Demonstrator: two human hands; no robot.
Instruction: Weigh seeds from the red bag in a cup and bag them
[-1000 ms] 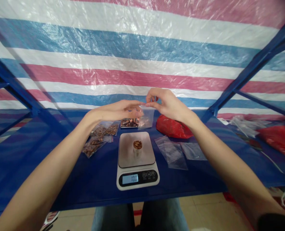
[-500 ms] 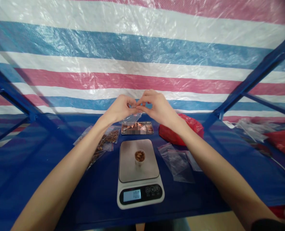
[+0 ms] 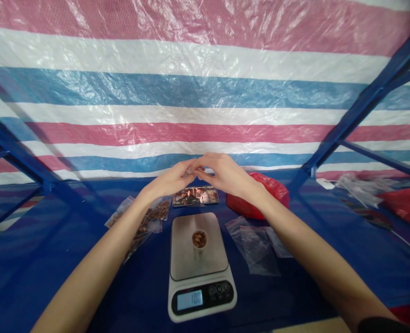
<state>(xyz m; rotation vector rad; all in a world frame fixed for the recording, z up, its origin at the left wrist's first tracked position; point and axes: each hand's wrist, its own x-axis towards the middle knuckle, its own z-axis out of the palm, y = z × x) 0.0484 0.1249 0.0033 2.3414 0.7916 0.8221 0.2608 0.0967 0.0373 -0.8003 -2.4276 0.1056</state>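
My left hand [image 3: 168,180] and my right hand [image 3: 225,173] meet fingertip to fingertip above the far side of the table. Between them the fingers pinch a clear plastic bag [image 3: 191,169], mostly hidden now. Nearer me stands a white kitchen scale [image 3: 180,259] with a steel-coloured plate; its display reads 10.0. On the plate sits a small clear cup [image 3: 199,240] of brown, almond-like nuts. Several filled zip bags [image 3: 158,210] of similar brown pieces lie to the left, partly behind my left forearm. Flat clear zip bags [image 3: 260,249] lie right of the scale.
A phone [image 3: 196,196] showing a video lies behind the scale. A red plastic bag [image 3: 256,203] is beyond my right forearm. Farther right are crumpled clear plastic [image 3: 360,187] and another red bag [image 3: 406,206]. Blue frame bars [image 3: 360,115] and a striped sheet [image 3: 205,92] enclose the blue table.
My hands have come lower and closer together, and the clear bag that hung below them is now mostly out of sight. The view has tilted up slightly. The scale still reads 10.0.
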